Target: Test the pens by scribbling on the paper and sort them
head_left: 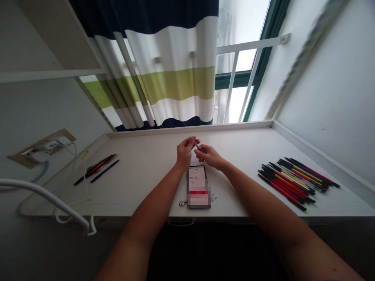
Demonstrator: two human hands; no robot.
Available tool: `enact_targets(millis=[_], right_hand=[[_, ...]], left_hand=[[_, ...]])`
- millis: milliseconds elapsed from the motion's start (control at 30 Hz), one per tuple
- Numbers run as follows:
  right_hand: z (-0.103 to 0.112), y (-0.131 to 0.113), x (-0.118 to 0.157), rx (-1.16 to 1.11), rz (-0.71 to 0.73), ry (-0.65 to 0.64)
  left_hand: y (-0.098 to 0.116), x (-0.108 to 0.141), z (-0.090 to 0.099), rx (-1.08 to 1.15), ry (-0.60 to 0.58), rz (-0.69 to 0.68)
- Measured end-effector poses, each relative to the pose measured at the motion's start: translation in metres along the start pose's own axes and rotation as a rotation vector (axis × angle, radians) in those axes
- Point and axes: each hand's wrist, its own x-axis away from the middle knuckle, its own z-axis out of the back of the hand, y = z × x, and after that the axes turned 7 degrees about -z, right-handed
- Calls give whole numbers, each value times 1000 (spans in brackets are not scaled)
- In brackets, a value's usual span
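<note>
Above the middle of the white desk [146, 173], my left hand [185, 153] and my right hand [208, 155] come together around a slim pen [197, 145]. Its tip and colour are hard to make out, and my fingers hide most of it. Both hands pinch it. Just below them lies a phone [197, 183] showing a timer, with part of its screen blurred out. A white sheet of paper [193, 158] sits partly hidden behind my hands.
Several red, black and blue pens [299, 181] lie in rows on the right of the desk. A smaller group of pens [96, 169] lies on the left, near a wall socket [41, 148] with white cables [43, 191]. A wall and striped curtain [172, 70] border the far side.
</note>
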Motion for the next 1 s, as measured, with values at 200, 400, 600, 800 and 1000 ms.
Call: enact_targets(millis=[200,400,600,800,1000], right_hand=[[8,5,0,-13,19,94],[11,5,1,-5,-5,75],[13,6,1,115,-33,51],[19,13,-3,339,77,219],[29,12,0,774,22,276]], left_hand=[[5,3,5,58,-29,59],[11,4,4,72,-59,88],[15,3,7,60,-75,94],[11,-9,20,-28,4,107],[11,-31,60,-407,173,92]])
